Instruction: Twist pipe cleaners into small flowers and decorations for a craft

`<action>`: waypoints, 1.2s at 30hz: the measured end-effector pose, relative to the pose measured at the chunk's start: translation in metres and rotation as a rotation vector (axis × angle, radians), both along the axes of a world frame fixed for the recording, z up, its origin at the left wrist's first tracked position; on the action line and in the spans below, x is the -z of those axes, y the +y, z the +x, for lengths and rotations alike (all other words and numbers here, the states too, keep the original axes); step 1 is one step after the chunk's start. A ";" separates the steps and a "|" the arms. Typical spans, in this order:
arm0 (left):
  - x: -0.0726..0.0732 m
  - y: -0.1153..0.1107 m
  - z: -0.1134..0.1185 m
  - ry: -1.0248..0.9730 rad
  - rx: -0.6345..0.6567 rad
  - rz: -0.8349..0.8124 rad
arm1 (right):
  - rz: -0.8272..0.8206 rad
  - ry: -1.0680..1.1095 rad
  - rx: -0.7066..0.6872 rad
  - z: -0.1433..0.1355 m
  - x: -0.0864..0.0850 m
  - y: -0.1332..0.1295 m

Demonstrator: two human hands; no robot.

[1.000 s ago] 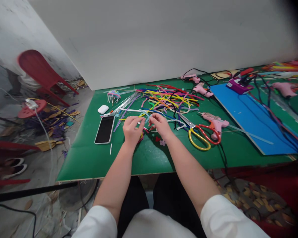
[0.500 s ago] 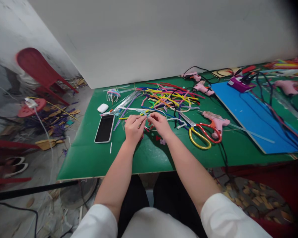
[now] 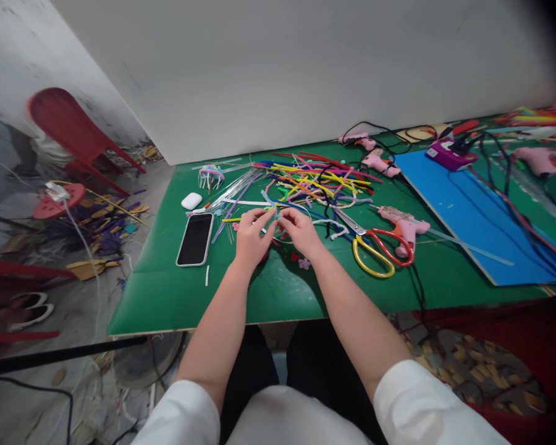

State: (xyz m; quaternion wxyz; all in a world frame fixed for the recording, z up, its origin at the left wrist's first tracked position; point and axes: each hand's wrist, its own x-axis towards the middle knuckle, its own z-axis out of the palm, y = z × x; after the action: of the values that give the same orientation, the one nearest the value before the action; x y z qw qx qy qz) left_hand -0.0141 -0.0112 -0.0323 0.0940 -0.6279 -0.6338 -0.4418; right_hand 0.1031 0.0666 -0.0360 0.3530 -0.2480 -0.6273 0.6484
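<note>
Both hands meet over the green table [image 3: 167, 309], fingertips almost touching. My left hand [image 3: 254, 236] pinches a light blue pipe cleaner [image 3: 268, 199], whose free end sticks up past the fingers. My right hand [image 3: 299, 232] is closed at the same spot, its thumb and forefinger on the pipe cleaner too. A lilac flower shape [image 3: 304, 264] and a small red piece [image 3: 295, 256] lie just below the right hand. Behind the hands spreads a heap of coloured pipe cleaners [image 3: 324, 179]. The parts under my palms are hidden.
Scissors [image 3: 373, 247] with yellow and red handles lie right of my hands, beside a pink glue gun [image 3: 405, 228]. A blue board [image 3: 486, 228] carries a purple power adapter [image 3: 450, 154] with cables. To the left are a phone [image 3: 195, 240] and a white case [image 3: 191, 201].
The left fingers have spread and shifted slightly, and more of the light blue pipe cleaner shows above them. The right hand has barely moved.
</note>
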 end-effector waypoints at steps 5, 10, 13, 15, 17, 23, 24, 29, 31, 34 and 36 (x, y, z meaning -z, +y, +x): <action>0.001 -0.001 -0.002 -0.007 0.012 -0.028 | -0.045 0.029 -0.043 0.001 0.000 0.002; 0.005 -0.001 -0.007 0.081 -0.030 0.043 | -0.180 0.076 -0.119 0.003 -0.004 0.001; 0.005 -0.001 -0.009 0.098 -0.032 0.091 | -0.249 0.093 -0.165 0.005 -0.007 0.000; 0.005 -0.001 -0.008 0.106 -0.029 0.110 | -0.264 0.102 -0.187 0.007 -0.008 0.000; 0.005 -0.001 -0.007 0.107 -0.022 0.124 | -0.275 0.100 -0.194 0.009 -0.009 0.000; 0.010 -0.001 -0.008 0.084 -0.029 0.137 | -0.262 0.042 -0.231 0.010 -0.009 -0.001; 0.010 -0.002 -0.009 0.087 -0.032 0.137 | -0.249 0.034 -0.230 0.010 -0.009 -0.001; 0.010 -0.003 -0.009 0.113 -0.022 0.125 | -0.170 -0.023 -0.241 0.010 -0.010 -0.003; 0.008 -0.004 -0.008 0.136 -0.051 0.126 | -0.162 -0.043 -0.230 0.010 -0.010 -0.003; 0.005 -0.004 -0.008 0.167 -0.092 0.125 | -0.156 -0.062 -0.208 0.009 -0.010 -0.003; 0.004 -0.004 -0.008 0.178 -0.093 0.116 | -0.139 -0.069 -0.204 0.009 -0.009 -0.004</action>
State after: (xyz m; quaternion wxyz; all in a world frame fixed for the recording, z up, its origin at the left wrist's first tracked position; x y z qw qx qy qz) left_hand -0.0221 -0.0153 -0.0365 0.2064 -0.6282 -0.6246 -0.4154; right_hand 0.1117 0.0630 -0.0269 0.2454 -0.2289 -0.6145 0.7140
